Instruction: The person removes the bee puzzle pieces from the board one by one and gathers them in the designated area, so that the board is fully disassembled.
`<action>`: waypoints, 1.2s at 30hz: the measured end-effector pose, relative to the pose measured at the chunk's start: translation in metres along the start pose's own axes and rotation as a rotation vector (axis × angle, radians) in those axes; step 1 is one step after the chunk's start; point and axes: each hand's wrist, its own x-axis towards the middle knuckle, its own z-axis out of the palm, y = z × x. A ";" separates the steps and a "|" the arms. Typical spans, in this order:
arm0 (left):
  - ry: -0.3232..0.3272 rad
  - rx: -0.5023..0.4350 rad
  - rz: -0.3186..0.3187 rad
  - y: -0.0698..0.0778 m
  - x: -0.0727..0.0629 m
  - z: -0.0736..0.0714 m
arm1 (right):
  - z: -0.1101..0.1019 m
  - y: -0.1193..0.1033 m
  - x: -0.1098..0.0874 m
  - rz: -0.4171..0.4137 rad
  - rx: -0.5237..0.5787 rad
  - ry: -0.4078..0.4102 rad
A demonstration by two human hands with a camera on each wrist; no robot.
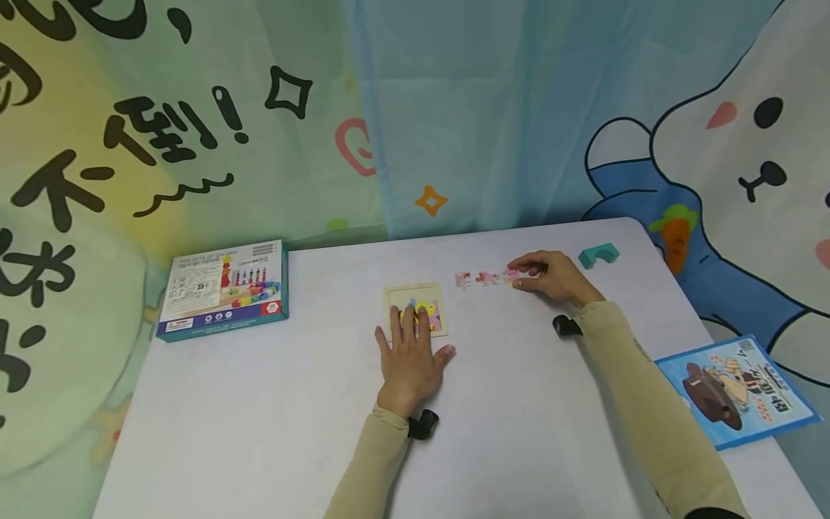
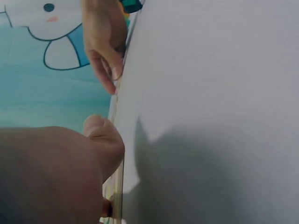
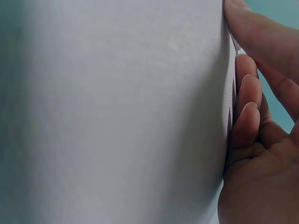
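A small framed puzzle board point(image 1: 393, 292) with a colourful picture lies mid-table. My left hand point(image 1: 410, 367) rests flat, its spread fingers over the lower part of the board and hiding some of the picture. To the right of the board is a short row of pink puzzle pieces, with one piece point(image 1: 462, 280) at the left and another point(image 1: 485, 278) beside it. At the row's right end my right hand point(image 1: 551, 277) pinches a pink puzzle piece point(image 1: 509, 275) between thumb and fingers, at table level. In the right wrist view the fingers point(image 3: 247, 93) are curled and the piece is mostly hidden.
A teal arch-shaped block point(image 1: 599, 255) lies near the back right corner. At the left stands a flat game box point(image 1: 223, 292). A blue picture packet point(image 1: 739, 393) lies over the right table edge, partly under my right sleeve. A printed curtain point(image 1: 454, 108) hangs behind the table.
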 end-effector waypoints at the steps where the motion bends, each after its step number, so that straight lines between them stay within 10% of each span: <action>1: 0.003 0.008 -0.001 0.001 0.000 0.000 | 0.000 0.000 0.000 0.002 -0.001 0.002; 17: 0.035 -0.031 -0.015 0.010 -0.008 0.004 | -0.004 0.001 0.000 -0.008 -0.009 0.002; 27: 0.168 -0.037 -0.046 0.017 -0.010 0.013 | -0.002 0.001 0.000 0.000 0.003 -0.008; 36: 0.133 -0.005 -0.051 0.016 -0.014 0.014 | -0.001 0.003 0.001 -0.011 0.008 -0.011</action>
